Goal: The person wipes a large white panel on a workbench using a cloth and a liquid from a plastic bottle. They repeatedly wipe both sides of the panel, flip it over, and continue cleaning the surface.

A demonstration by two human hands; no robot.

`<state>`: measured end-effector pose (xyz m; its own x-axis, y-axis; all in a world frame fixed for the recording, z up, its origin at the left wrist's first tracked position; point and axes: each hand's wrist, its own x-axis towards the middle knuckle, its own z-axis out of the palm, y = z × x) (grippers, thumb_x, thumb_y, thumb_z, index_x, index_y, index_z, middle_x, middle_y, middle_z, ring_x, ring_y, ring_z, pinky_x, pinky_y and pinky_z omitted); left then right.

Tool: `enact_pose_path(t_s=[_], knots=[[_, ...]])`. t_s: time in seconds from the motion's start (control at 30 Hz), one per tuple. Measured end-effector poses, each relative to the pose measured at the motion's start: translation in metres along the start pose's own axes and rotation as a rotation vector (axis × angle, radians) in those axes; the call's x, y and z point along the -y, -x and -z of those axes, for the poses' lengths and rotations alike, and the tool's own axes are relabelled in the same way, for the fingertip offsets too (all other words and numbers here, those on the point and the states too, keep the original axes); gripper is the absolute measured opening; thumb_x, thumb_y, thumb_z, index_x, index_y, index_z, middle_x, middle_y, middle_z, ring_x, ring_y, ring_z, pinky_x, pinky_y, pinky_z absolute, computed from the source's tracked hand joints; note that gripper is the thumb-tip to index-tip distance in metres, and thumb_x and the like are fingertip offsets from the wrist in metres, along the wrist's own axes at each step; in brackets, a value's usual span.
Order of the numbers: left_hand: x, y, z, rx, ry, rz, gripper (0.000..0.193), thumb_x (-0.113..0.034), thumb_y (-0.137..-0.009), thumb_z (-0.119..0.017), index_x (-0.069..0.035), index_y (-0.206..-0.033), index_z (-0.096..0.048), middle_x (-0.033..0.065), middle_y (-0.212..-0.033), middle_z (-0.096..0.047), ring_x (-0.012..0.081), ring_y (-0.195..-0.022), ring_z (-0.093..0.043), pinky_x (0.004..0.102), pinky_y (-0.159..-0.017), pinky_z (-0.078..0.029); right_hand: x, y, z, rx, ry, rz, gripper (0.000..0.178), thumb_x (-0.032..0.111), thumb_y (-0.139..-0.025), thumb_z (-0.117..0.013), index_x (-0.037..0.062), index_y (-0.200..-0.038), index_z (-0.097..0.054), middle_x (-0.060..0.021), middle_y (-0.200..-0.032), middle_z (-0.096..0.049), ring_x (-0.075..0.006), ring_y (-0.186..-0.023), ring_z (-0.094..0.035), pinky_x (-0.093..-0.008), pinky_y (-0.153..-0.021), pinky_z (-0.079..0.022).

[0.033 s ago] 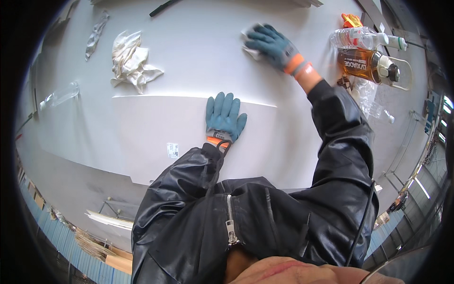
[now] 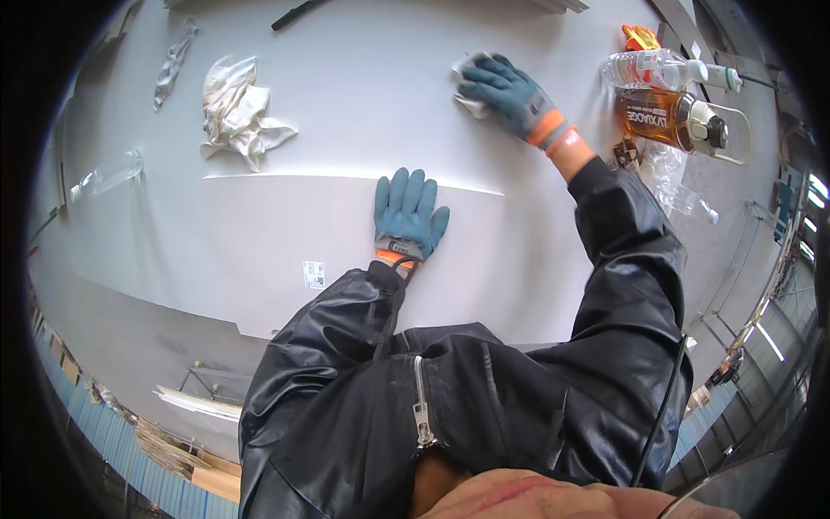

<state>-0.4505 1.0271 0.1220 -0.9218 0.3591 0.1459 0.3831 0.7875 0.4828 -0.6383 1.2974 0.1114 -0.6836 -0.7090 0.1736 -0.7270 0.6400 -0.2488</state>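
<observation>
My left hand (image 2: 409, 210), in a blue-green coated glove with an orange cuff, lies flat near the far edge of a pale grey panel (image 2: 285, 225). Its fingers point away from me and hold nothing. Farther off and to the right, my right hand (image 2: 508, 93) wears a matching glove. It presses a white cloth (image 2: 470, 105) against the light grey work surface (image 2: 363, 95); the cloth shows beyond and beside the fingers, and the part under the palm is hidden. A small white label (image 2: 314, 275) is stuck on the panel, left of my left forearm.
A crumpled white rag (image 2: 235, 112) lies at the left, near a clear plastic bottle (image 2: 108, 176). At the right are another clear bottle (image 2: 644, 69), a jug of amber liquid (image 2: 657, 117), an orange glove (image 2: 641, 38) and crumpled clear plastic (image 2: 666, 173). A black stick-like thing (image 2: 294, 15) lies at the far edge.
My right hand has shifted slightly to the right and toward me, and the white cloth has moved with it. The left hand stays flat on the panel.
</observation>
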Motion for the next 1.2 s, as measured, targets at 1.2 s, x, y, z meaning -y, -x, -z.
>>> enact_pose_path(t_s=[1.2], knots=[[-0.002,0.0,0.003,0.016,-0.125,-0.037,0.047,-0.034,-0.089,-0.069,-0.003,-0.124,-0.066,0.0182,-0.136,-0.06,0.0405,-0.132,-0.051,0.0585,-0.118,-0.029,0.003,0.073,-0.002,-0.189,0.191,-0.314,0.056,0.005,-0.082,-0.068,0.0189,-0.136,-0.063,-0.0122,-0.144,-0.057,-0.0349,-0.135,-0.05,-0.048,-0.115,-0.038]])
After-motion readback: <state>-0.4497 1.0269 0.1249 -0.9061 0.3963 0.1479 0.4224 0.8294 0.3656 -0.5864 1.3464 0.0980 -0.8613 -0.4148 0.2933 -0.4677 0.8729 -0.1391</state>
